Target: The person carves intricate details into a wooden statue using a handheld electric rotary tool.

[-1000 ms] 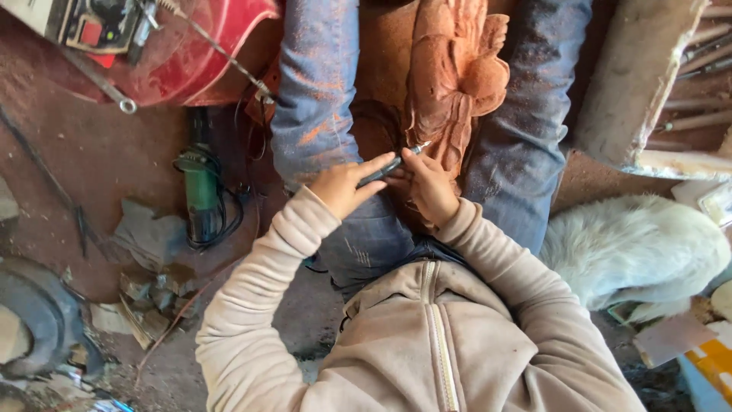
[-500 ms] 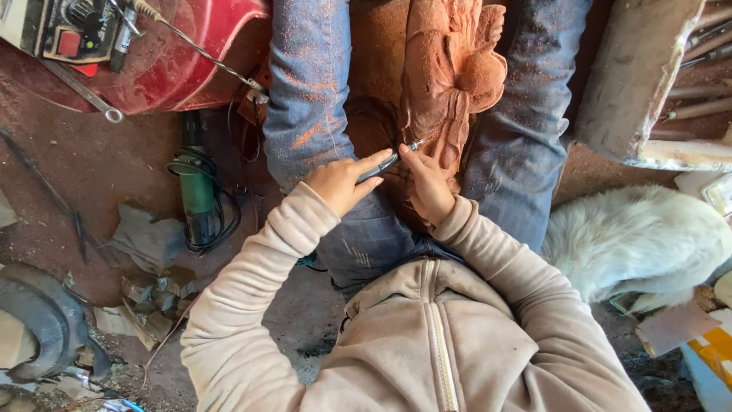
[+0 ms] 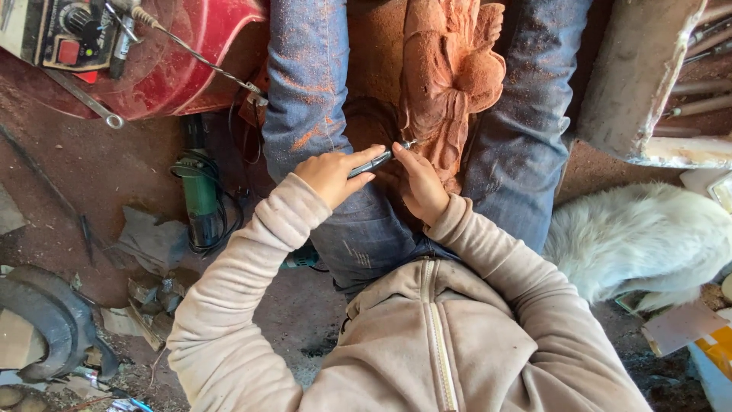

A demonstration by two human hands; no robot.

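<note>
My left hand (image 3: 329,174) is wrapped tight around a thin dark carving tool (image 3: 371,162), like holding a pen. My right hand (image 3: 421,185) sits just beside it, fingers curled near the tool's tip, and I cannot tell if they pinch it or only steady it. The tip touches a reddish wood carving (image 3: 450,72) that lies between my legs in dusty blue jeans (image 3: 309,84). The carving has bumpy, leafy shapes on it. Red dust is on my jeans. To my left on the dirt floor (image 3: 69,191) lies a green power tool (image 3: 200,194) with a black cord. Farther up is a red machine (image 3: 175,61). To my right lies something white and furry (image 3: 640,236).
</note>
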